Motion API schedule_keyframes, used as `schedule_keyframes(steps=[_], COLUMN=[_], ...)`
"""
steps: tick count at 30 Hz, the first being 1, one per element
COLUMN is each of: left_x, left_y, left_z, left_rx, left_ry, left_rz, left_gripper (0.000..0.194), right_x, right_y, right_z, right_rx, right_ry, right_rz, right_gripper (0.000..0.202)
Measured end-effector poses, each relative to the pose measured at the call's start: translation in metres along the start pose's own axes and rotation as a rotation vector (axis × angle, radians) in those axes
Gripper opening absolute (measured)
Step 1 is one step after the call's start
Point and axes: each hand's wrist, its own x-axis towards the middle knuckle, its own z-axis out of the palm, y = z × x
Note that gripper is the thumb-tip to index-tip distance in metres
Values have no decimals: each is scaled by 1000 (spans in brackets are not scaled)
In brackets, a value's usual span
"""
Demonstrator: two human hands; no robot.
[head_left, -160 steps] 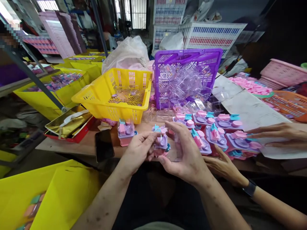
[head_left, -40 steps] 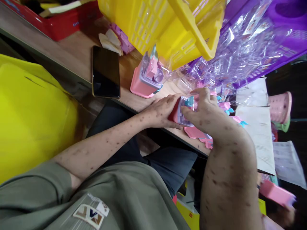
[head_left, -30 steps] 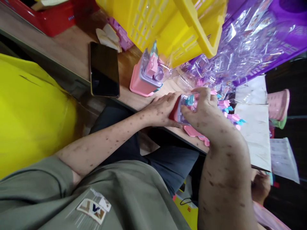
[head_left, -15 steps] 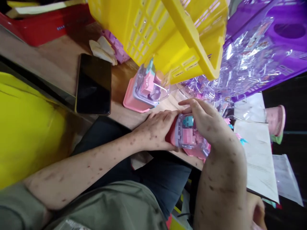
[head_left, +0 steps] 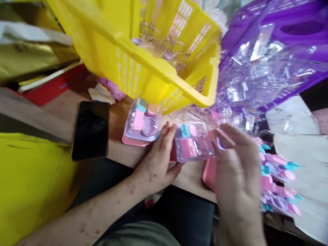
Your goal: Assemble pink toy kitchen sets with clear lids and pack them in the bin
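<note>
Box (head_left: 193, 147) could tip if the left hand (head_left: 156, 165) pinching its side slips, can't tell what the blurry right hand (head_left: 237, 167) grips tbh

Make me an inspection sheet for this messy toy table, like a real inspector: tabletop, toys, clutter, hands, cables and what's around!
Surface: wooden tabletop, partly covered.
Toys: clear-covered toy set at the left hand; second toy set to its left; more toy sets to the right.
Clutter: black phone, red box, yellow basket, purple basket with clear plastic pieces.
Hands: left hand holds the clear-covered toy set's pink base; right hand is blurred, grip unclear.
Cables: nothing seen.
Surroundings: white sheets at right; big yellow thing at lower left, partly in view.
</note>
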Motion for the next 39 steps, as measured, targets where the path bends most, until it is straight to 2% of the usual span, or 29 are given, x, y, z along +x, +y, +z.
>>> schedule_keyframes(steps=[4,6,7,9,10,12,15,17,19,21,24,26,28,30,32,33,35,36,39], left_x=[-9,-14,-17,-23,-25,-29,-26,-19,-12,-7,-3,-1,1,1,0,0,-2,-3,-3], left_y=[1,8,12,24,31,42,50,49,44,39,35,36,39,42,43,42,40,39,36], left_z=[4,2,2,3,5,13,31,43,55,65,75,77,76,75,74,74,74,74,74], left_rx=[255,363,376,315,260,167,104,77,38,-8,-52,-70,-80,-74,-63,-63,-79,-93,-123], left_ry=[220,308,299,175,85,-67,-224,-347,-458,-479,-376,-340,-347,-372,-398,-408,-420,-428,-433], left_rz=[160,314,400,532,551,487,268,171,144,132,75,74,77,41,-12,-34,-65,-72,-43], left_gripper=[90,81,72,51,44,40,58,89,126,143,136,127,117,113,123,130,139,141,142], right_x=[-39,-45,-47,-50,-53,-63,-82,-94,-101,-99,-72,-37,9,60,107,127,155,164,173], right_y=[9,14,17,26,33,48,64,65,60,49,26,10,-3,-10,-10,-8,-4,-2,1], right_z=[7,-5,-15,-39,-51,-68,-78,-79,-82,-89,-105,-112,-108,-90,-61,-44,-12,2,25], right_rx=[-99,-138,-192,-354,-437,-540,-492,-416,-347,-297,-297,-331,-339,-281,-147,-66,45,82,177], right_ry=[-158,-78,7,201,266,292,200,159,102,27,12,34,-29,-190,-371,-438,-537,-571,-594], right_rz=[-131,-206,-247,-274,-257,-195,-151,-151,-184,-225,-245,-279,-319,-256,-37,107,329,391,426], right_gripper=[72,72,66,50,43,35,23,21,28,37,33,23,22,35,50,49,35,25,7])
